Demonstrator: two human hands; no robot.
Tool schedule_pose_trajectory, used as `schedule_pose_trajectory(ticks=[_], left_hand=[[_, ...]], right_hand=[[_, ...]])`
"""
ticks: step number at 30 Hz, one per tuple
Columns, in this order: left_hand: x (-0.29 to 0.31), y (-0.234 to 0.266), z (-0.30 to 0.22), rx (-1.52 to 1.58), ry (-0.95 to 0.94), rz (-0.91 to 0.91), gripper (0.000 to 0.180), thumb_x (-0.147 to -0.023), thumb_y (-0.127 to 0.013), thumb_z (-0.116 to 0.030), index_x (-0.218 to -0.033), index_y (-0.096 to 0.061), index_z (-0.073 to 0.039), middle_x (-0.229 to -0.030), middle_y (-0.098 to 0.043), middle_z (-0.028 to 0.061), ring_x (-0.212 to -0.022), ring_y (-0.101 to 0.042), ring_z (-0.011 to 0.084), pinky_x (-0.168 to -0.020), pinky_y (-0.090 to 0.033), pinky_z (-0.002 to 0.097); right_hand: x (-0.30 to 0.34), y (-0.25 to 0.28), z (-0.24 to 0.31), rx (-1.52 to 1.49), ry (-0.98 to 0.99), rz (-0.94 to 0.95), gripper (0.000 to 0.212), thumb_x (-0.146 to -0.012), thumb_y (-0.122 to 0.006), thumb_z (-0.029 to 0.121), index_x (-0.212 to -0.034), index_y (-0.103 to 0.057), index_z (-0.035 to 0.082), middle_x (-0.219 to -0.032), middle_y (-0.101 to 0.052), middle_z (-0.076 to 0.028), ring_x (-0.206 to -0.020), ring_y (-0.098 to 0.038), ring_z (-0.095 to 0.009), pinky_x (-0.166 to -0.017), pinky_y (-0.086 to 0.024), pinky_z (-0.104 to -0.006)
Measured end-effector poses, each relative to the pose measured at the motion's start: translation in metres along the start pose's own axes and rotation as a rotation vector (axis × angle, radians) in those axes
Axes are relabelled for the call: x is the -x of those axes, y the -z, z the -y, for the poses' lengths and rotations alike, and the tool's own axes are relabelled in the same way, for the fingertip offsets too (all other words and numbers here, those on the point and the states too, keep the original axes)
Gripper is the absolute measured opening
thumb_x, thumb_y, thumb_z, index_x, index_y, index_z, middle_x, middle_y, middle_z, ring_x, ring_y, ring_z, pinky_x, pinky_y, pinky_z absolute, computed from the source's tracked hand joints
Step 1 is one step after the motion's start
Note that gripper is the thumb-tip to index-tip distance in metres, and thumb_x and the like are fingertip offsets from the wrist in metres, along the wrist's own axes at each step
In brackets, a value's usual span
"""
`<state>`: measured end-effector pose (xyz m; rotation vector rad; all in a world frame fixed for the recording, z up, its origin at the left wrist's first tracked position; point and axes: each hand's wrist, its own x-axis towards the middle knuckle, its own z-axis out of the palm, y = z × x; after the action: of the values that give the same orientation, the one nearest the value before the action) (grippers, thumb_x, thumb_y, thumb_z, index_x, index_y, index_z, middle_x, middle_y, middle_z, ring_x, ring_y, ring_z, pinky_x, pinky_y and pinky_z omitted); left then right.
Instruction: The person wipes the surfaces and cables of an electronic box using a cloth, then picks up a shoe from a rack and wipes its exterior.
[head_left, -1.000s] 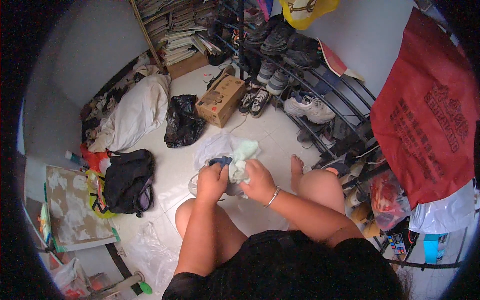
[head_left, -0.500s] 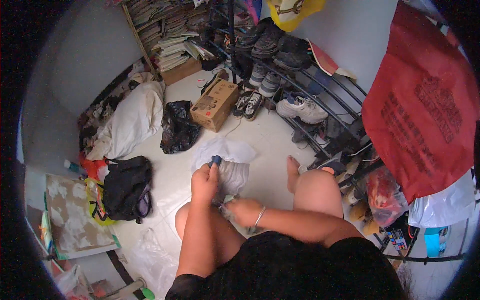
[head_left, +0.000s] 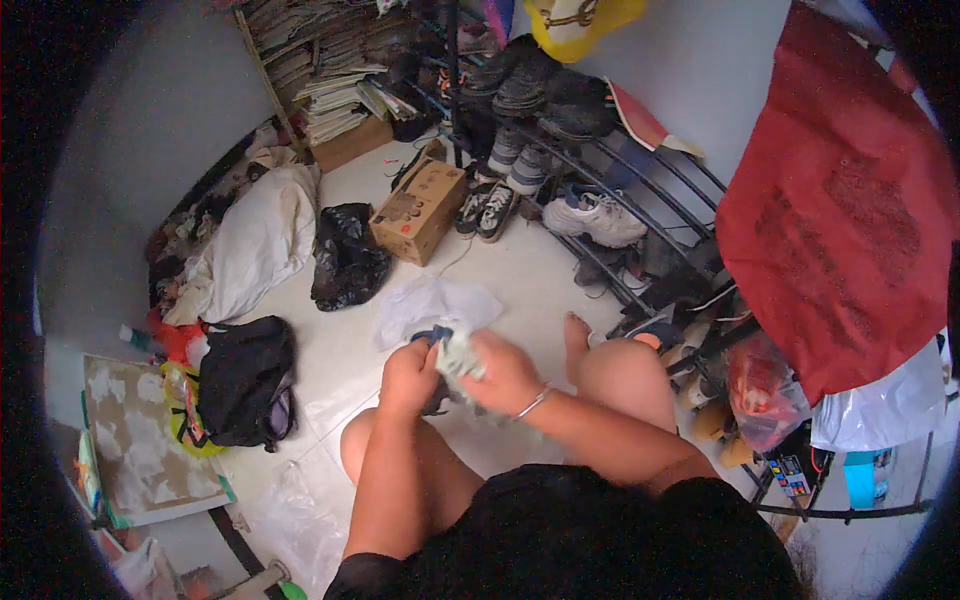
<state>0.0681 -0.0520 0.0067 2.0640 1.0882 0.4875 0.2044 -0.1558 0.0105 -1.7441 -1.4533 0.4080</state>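
My left hand (head_left: 405, 380) is closed around a dark blue item (head_left: 432, 336). Only its top shows above my fingers, with a dark part below beside my knee, so its kind is unclear. A crumpled pale green-white cloth (head_left: 458, 360) is in my right hand (head_left: 503, 372), whose fingers are closed over it. The cloth lies against or right beside the dark blue item; the blur hides the exact contact. Beyond both hands a thin white plastic bag (head_left: 430, 300) spreads on the floor.
Ahead are a brown cardboard box (head_left: 420, 215), a black plastic bag (head_left: 345, 260) and black-and-white sneakers (head_left: 490, 210). A metal shoe rack (head_left: 640, 170) runs along the right, below a hanging red cloth (head_left: 835, 220). At left sits a black backpack (head_left: 245, 380).
My right hand has moved up and forward with the cloth, from near my lap to beside my left hand. My left hand keeps its hold on the dark blue item.
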Motion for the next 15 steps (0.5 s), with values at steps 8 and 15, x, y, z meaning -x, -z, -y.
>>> schedule_pose_trajectory(ticks=[8, 15], left_hand=[[-0.004, 0.002, 0.007, -0.056, -0.084, -0.058, 0.032, -0.086, -0.053, -0.027, -0.069, -0.053, 0.0, -0.064, -0.054, 0.0209, -0.064, -0.053, 0.039, -0.058, -0.041, 0.0447], [-0.005, -0.005, 0.004, 0.071, -0.001, 0.028, 0.032, -0.086, -0.055, -0.027, -0.068, -0.052, 0.0, -0.061, -0.054, 0.0184, -0.058, -0.052, 0.0346, -0.056, -0.041, 0.0409]], right_hand=[[0.021, -0.02, -0.001, 0.022, 0.149, 0.508, 0.038, -0.069, -0.061, 0.023, -0.099, -0.052, 0.002, -0.094, -0.056, -0.019, -0.086, -0.057, -0.036, -0.075, -0.047, -0.0431], [0.036, -0.028, -0.013, 0.127, 0.204, 1.027, 0.048, -0.066, -0.064, 0.027, -0.108, -0.056, 0.003, -0.098, -0.06, -0.019, -0.09, -0.058, -0.036, -0.08, -0.046, -0.0426]])
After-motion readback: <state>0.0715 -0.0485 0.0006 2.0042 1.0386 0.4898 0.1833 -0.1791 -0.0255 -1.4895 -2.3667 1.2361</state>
